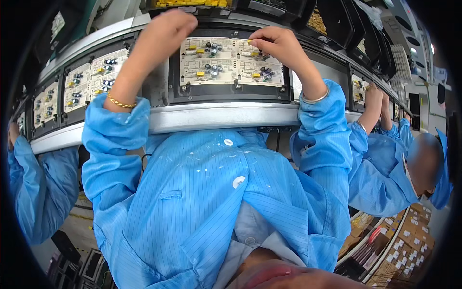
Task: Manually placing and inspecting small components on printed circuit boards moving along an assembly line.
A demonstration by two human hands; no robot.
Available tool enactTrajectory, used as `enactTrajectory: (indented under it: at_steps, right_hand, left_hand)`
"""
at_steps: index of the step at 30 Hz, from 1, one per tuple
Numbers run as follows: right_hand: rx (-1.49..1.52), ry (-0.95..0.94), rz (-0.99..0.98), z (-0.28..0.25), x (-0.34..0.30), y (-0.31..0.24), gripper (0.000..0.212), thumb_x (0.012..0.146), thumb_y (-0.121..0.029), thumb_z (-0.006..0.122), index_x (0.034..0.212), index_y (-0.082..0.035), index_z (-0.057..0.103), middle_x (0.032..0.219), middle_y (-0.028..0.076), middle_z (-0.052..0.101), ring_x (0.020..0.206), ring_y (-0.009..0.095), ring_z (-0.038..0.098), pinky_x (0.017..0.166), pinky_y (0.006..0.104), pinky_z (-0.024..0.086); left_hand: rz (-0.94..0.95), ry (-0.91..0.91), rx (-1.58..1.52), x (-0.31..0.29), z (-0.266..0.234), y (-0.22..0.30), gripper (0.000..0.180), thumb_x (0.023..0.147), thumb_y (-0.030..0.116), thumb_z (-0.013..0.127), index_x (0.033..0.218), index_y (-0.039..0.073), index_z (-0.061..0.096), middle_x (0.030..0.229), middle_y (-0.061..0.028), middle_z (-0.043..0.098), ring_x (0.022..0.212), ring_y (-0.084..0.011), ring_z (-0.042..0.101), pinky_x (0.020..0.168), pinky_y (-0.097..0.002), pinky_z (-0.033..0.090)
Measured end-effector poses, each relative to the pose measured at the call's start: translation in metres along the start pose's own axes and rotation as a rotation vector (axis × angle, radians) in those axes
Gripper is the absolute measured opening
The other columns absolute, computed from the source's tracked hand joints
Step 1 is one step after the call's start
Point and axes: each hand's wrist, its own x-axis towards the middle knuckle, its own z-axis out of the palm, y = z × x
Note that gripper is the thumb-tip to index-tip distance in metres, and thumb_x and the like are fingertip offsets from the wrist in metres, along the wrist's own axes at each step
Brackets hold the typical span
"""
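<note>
A white circuit board panel (225, 80) lies in a black carrier frame (211, 98) in front of me. Black round capacitors (214, 71) and yellow block-shaped components (200, 74) stand on it. Over its upper right part, my right hand (278, 42) pinches a small yellow component (250, 42) between thumb and fingertips. My left hand (169, 30) is raised at the panel's upper left, just below a bin of yellow components (191, 3). Its fingers are curled together and slightly blurred; whatever they hold, if anything, is hidden.
A metal rail (226, 115) runs along the line's near side. More filled panels in carriers (91, 77) sit to the left. Dark bins (332, 24) stand beyond the line. Co-workers in blue work at both sides, one sleeve (380, 178) close on my right.
</note>
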Motion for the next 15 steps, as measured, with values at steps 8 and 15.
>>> enactTrajectory:
  at_steps: [8,15]
  right_hand:
    - [0.007,0.021,-0.109,0.012,0.012,0.022,0.015,0.082,-0.013,0.063,0.092,-0.002,0.067,0.081,0.006,0.063,0.072,0.015,0.059,0.062,0.0264,0.047]
    - [-0.151,0.067,-0.211,0.016,0.004,0.03,0.014,0.077,-0.012,0.065,0.087,-0.003,0.069,0.082,0.007,0.061,0.083,0.021,0.056,0.072,0.0308,0.045]
  left_hand:
    - [-0.031,-0.064,0.519,0.1,-0.013,-0.029,0.019,0.082,0.015,0.05,0.086,0.002,0.063,0.082,-0.0172,0.063,0.079,-0.0364,0.059,0.07,-0.043,0.047]
    - [-0.23,-0.422,0.532,0.108,0.017,-0.061,0.022,0.077,0.017,0.052,0.079,0.002,0.067,0.083,-0.0206,0.064,0.079,-0.0337,0.063,0.069,-0.0421,0.049]
